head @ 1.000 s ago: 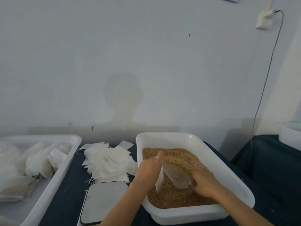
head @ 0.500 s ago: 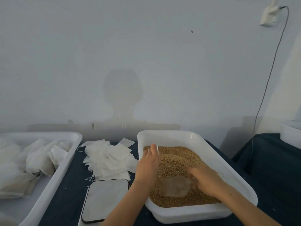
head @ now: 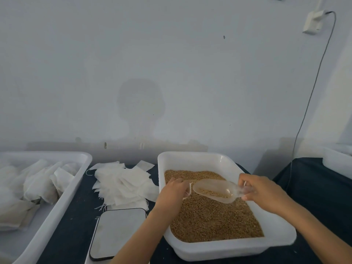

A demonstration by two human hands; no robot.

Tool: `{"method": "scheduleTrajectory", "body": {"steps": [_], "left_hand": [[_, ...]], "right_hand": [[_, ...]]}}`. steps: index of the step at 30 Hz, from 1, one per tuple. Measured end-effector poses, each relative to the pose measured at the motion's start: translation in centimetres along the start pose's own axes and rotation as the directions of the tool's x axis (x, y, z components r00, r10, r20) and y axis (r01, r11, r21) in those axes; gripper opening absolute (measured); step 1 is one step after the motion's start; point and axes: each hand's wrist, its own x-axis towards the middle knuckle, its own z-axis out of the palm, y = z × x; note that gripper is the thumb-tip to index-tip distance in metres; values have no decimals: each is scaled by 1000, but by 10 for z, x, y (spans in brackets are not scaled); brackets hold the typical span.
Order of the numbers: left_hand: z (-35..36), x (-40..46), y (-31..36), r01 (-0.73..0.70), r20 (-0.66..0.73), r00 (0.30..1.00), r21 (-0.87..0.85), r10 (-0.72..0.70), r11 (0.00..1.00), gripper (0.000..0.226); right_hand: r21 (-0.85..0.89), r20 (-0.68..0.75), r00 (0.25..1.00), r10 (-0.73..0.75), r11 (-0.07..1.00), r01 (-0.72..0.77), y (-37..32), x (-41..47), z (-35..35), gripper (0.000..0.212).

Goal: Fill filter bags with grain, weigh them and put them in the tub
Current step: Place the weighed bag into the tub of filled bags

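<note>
A white tray point(head: 198, 157) holds brown grain point(head: 211, 216). Over the grain my right hand point(head: 264, 191) grips the handle of a clear plastic scoop point(head: 213, 190) that carries a little grain. The scoop's mouth points left at a white filter bag point(head: 188, 189), which my left hand point(head: 172, 193) pinches; most of the bag is hidden behind that hand. A pile of empty filter bags point(head: 123, 181) lies left of the tray. In front of the pile sits a flat scale point(head: 118, 231). At the far left a white tub point(head: 62, 199) holds several filled bags point(head: 28, 187).
The things stand on a dark tabletop point(head: 72, 235) against a pale wall. A cable point(head: 308, 103) hangs from a wall socket at the upper right. Another white container point(head: 337, 159) stands on a second dark surface at the right edge.
My right hand has lifted the scoop out of the grain, where it was dug in, and swung its mouth up toward the bag. My left hand has shifted slightly toward me.
</note>
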Motion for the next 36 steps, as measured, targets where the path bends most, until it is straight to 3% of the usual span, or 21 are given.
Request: {"method": "scheduleTrajectory", "body": {"steps": [3,6,11,17,23,26,29,32,36], "left_hand": [[0,3,-2,-17,10,1000,-87,18,996,11],[0,3,-3,-7,4,1000,-148,8,989,9],[0,0,-2,-19,-52,999,-160,11,987,6],[0,-1,-1,-7,-83,997,-148,-5,989,4],[-1,-2,-2,2,-105,994,-145,-18,989,5],[-2,-4,-1,2,-136,991,-115,-18,993,7],[-4,-6,1,37,-168,984,-119,-56,992,18],[-7,-7,5,72,-201,973,-214,-116,974,21],[-15,-11,6,107,-255,939,-428,-233,898,11]], "right_hand": [[-130,-64,998,11,991,-19,-12,5,-4,21],[-284,-113,990,-81,958,46,-23,11,-8,20],[-419,-183,960,-213,900,119,-38,17,-9,19],[-604,-279,896,-345,789,116,-51,21,-7,34],[-719,-286,888,-359,693,49,-54,17,-5,42],[-648,-298,918,-261,761,6,-45,15,-2,41],[-479,-207,975,-78,877,-32,-35,15,13,35],[-281,-119,991,57,955,-89,-27,15,41,30],[-166,61,984,167,974,-155,-26,13,72,41]]}}
